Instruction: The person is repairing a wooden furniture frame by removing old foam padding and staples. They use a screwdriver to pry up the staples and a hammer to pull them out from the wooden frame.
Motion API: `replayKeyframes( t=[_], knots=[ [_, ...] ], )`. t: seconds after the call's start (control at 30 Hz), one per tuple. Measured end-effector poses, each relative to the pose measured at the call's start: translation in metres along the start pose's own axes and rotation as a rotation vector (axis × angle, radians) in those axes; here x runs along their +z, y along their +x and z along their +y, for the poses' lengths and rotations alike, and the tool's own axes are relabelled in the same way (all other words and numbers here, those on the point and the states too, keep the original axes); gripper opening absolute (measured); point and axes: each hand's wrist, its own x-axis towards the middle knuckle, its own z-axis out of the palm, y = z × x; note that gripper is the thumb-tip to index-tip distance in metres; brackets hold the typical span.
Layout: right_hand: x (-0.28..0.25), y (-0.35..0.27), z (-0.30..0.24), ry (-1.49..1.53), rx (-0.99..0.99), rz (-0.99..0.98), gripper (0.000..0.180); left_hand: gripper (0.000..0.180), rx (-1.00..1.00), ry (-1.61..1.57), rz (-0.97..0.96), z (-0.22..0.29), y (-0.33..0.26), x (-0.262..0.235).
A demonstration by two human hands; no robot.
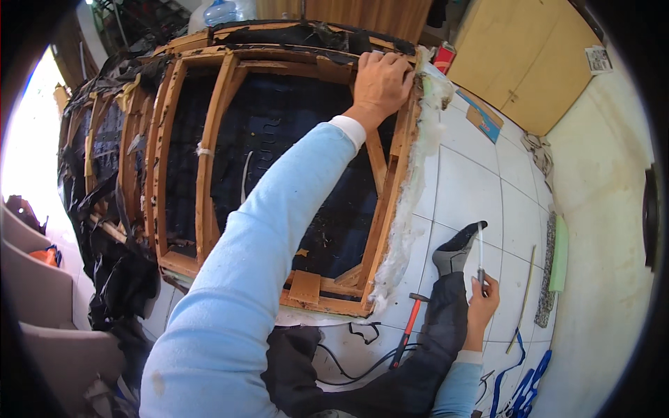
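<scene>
A wooden furniture frame (pixel 209 150) lies in front of me, with dark cloth stretched behind its bars and white padding (pixel 398 240) along its right edge. My left hand (pixel 380 83) reaches across it, its fingers curled over the far right corner; the fingertips are partly hidden. Low on the right, my right hand (pixel 483 303) is closed round the dark handle of a screwdriver (pixel 481 251). Its long metal shaft points away from me, above the tiles beside my foot and apart from the frame.
A hammer (pixel 409 331) with a red and black handle lies by my leg. Torn black cloth (pixel 115 265) hangs off the frame's left side. Blue straps (pixel 533 383) and a green foam strip (pixel 559 254) lie near the right wall. A yellowish cabinet (pixel 523 59) stands behind.
</scene>
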Motion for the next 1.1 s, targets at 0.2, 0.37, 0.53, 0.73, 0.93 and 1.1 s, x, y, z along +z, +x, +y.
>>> replayKeyframes(
  t=[0.2, 0.37, 0.53, 0.73, 0.93, 1.1],
  knots=[
    [-0.002, 0.005, 0.014, 0.203, 0.198, 0.104, 0.033, 0.013, 0.081, -0.079, -0.067, -0.004, -0.006, -0.007],
    [0.006, 0.008, -0.003, 0.229, 0.161, 0.073, 0.033, 0.010, 0.149, 0.000, -0.046, -0.009, -0.007, -0.003],
    [-0.006, -0.002, -0.017, 0.276, 0.173, 0.106, 0.035, 0.013, 0.140, 0.041, -0.047, -0.009, -0.008, 0.002],
    [-0.018, -0.005, -0.021, 0.284, 0.191, 0.130, 0.035, 0.017, -0.100, 0.064, -0.062, 0.004, 0.008, 0.011],
    [-0.021, -0.006, -0.021, 0.285, 0.165, 0.129, 0.034, 0.026, 0.091, 0.016, -0.089, -0.001, 0.000, -0.006],
    [-0.024, -0.005, -0.012, 0.267, 0.127, 0.131, 0.033, 0.056, 0.262, 0.181, -0.322, -0.006, -0.019, -0.019]
  ],
)
